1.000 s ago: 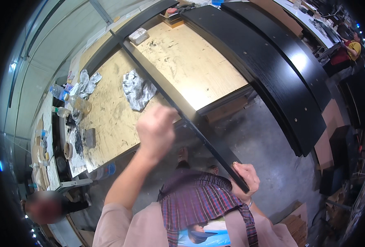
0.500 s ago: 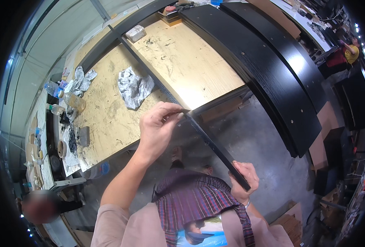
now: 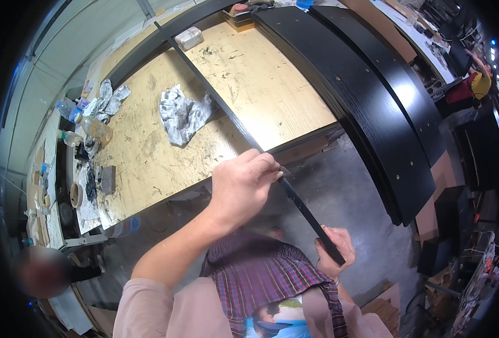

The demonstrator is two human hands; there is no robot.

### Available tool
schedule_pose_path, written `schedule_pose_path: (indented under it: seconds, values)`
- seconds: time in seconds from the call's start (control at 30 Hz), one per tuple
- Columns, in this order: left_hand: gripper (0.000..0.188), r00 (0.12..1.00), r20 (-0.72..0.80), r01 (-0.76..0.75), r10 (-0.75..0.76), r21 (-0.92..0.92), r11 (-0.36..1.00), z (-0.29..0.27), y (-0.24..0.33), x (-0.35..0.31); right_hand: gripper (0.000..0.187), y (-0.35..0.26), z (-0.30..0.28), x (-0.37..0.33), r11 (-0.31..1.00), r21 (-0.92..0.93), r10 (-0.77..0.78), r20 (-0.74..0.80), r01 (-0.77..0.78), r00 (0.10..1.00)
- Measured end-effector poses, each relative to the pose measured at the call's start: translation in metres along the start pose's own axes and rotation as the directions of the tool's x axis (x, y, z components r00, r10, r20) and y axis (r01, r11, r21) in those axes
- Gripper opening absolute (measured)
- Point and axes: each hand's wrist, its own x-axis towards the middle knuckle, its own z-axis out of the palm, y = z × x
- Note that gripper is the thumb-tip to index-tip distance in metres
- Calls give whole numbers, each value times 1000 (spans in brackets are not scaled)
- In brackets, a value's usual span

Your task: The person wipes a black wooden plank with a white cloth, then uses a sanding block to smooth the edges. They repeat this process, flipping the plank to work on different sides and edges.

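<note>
A long, thin black strip [image 3: 304,209] runs slantwise from the far side of the work table to my body. Its near end is held in my right hand [image 3: 342,247], the thumb and fingers closed around it. Farther up, just beyond the table's front edge, my left hand [image 3: 241,183] is closed in a pinch at the strip. A small thin thing pokes out beside the left fingertips, too hidden to name. The strip's far part crosses a black board [image 3: 139,53] at the back of the table.
A crumpled grey-white cloth [image 3: 183,115] and a wrapped block [image 3: 189,38] lie on the wooden table [image 3: 261,73]. Stacked black panels [image 3: 339,96] stand at the right. Bottles [image 3: 96,128] and a grey block [image 3: 108,180] line the left side. Another person [image 3: 475,84] is at far right.
My left hand has slid along the strip toward me and to the right, still pinched. The right hand keeps its hold on the near end, having shifted only slightly.
</note>
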Motion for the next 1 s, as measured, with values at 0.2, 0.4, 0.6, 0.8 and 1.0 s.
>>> schedule_pose_path:
  seconds: [0.2, 0.4, 0.6, 0.8, 1.0]
  values:
    - [10, 995, -96, 37, -31, 60, 998, -15, -19, 12, 36, -1, 1, -4, 1000, 1, 0, 16, 0, 1000]
    - [8, 989, 2, 151, -151, -78, 985, -21, -24, 5, 37, 7, 5, -12, 995, -55, -81, -1, 81, 997]
    - [11, 989, 106, -93, 104, -105, 990, -4, 10, -23, 37, 2, 6, -9, 995, -54, -88, 17, 88, 996]
    - [9, 987, -115, 112, -113, -17, 994, -20, -28, -4, 35, 10, 7, -16, 990, -27, -138, 25, 138, 990]
    - [10, 970, -11, 238, -242, -151, 959, -27, -23, -5, 33, 8, 4, -15, 986, -47, -158, 62, 161, 985]
